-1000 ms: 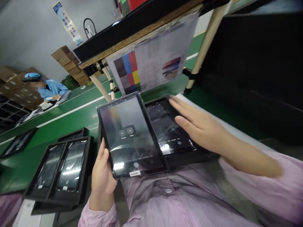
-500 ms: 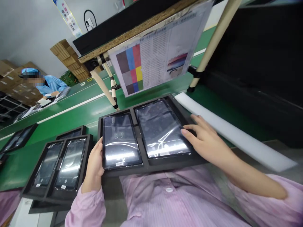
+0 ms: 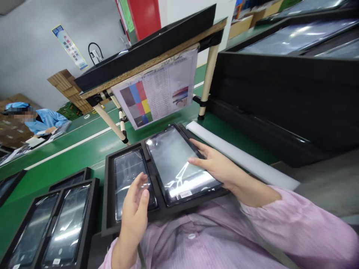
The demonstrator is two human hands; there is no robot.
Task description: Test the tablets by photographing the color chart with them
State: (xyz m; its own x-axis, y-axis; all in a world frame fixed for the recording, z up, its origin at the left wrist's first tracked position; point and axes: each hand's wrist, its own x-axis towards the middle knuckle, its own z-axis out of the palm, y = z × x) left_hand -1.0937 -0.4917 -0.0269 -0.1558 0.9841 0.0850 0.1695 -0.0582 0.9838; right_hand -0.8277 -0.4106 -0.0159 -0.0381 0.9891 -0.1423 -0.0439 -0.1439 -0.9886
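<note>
**Right tablet (image 3: 179, 164) raised, left tablet (image 3: 130, 175) flat**

Both are dark and glossy under film. The right one, white-labelled, sits a little lifted over the black tray (image 3: 108, 209); the left one lies flat in its compartment.

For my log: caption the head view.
Right hand holds the right tablet by its edge at a black tray; open left hand hovers above the left tablet.

black tray (image 3: 108, 209) — green table (image 3: 70, 157)
</note>
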